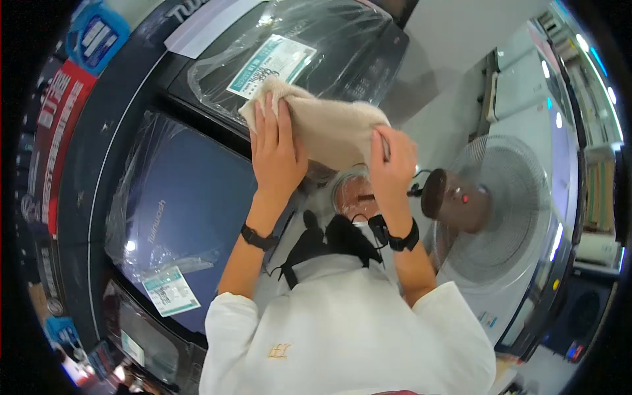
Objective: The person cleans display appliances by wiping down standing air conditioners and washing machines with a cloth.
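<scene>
- The beige cloth (322, 128) spans the space between both hands, its long axis running from left hand to right hand and dipping slightly toward the right.
- The left hand (275, 155) lies over the cloth's left end, fingers long and close together, with fabric bunched around the tips; whether the thumb grips from below, I cannot tell.
- The right hand (393, 161) holds the opposite end in a narrow pinch of thumb and fingers.
- The left hand is the nearer one to the black appliance (359, 62): the cloth's left end overlaps the appliance's edge on the wearer's side, while the right hand is out past that edge, on the side of the fan (507, 197).
- How much of the cloth's middle touches the black top is hidden.
- A white and teal label (273, 66) sits on the black top, just beyond the left fingertips; its small print is too blurred to read.
- The blue lid (197, 178) beside it carries lettering (157, 222) that seems to read "Twinwash"; a similar label (172, 291) lies near its lower edge.
- Large white letters (184, 10) beginning "Tw" show on the dark band above, cut off by the view.
- The red sign (62, 125) bears white Chinese characters, not clear enough to quote.
- The blue jug (97, 36) has a label too small to make out.
- The white shirt (355, 329) carries a gold embroidered mark (279, 351), illegible here.
</scene>
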